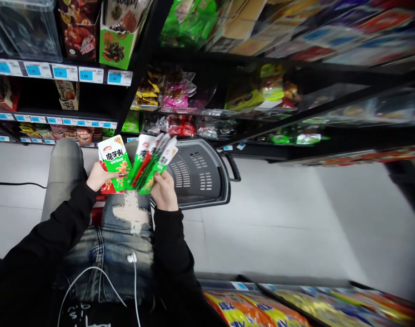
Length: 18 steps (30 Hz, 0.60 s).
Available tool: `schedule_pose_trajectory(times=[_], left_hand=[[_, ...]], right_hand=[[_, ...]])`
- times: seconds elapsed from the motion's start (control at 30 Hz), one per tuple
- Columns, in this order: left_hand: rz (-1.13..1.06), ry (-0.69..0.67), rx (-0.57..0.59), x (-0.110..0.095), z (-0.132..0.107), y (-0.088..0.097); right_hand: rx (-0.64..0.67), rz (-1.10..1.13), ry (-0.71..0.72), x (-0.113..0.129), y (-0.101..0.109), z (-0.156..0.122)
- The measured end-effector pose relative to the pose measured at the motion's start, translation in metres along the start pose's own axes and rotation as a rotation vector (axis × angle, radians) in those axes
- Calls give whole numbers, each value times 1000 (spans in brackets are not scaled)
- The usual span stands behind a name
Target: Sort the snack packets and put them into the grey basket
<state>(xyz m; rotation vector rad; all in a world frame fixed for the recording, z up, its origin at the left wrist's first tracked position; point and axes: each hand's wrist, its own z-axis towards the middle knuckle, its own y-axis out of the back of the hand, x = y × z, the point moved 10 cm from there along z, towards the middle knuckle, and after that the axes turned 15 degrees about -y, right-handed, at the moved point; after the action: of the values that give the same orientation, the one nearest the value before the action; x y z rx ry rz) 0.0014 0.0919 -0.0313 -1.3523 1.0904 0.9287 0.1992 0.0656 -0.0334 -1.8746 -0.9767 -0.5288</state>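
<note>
Packets in hand, the step: judged to be handling flat snack packets in two groups, either splitting or gathering them; cannot tell which
Next move with the packets: probably calls for a firm pinch at the fan's lower edge, so the loose upper ends do not slip apart, and a thumb ready to slide the left pair
Left hand (100, 176): left of the basket (190, 177), fingers closed behind, thumb across the front of a green packet (115, 156); a red packet (107, 187) sits behind it, edges showing below and at the side
Right hand (164, 190): at the basket's left side in this view, closed on the lower part of a fan of packets (152, 163), mostly green with red between; upper ends spread and blurred, count unclear
Gap between groups: narrow, left of the basket; cannot tell whether the edges touch
Basket: dark, slotted bottom, its handle (235, 167) on the side away from the hands
Knees (66, 168): in jeans, left of the basket, below the packets
Shelves (139, 59): beyond the basket, bagged snacks and price tags (120, 77)
</note>
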Motion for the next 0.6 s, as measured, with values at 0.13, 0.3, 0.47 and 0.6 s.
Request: schedule_pose_trajectory(times=[0.13,0.3,0.47,0.6], left_hand=[[-16,-44,124,-4,0,-9],[37,-82,142,-4,3,-9],[16,-56,-13,2,6,3],[-164,85,-142,13,3,12]], right_hand=[[26,-122,-52,-7,-25,-3],[78,-138,-77,-13,-43,-7],[23,-183,-64,-20,-41,-5],[-64,9,-15,-9,-19,-3]])
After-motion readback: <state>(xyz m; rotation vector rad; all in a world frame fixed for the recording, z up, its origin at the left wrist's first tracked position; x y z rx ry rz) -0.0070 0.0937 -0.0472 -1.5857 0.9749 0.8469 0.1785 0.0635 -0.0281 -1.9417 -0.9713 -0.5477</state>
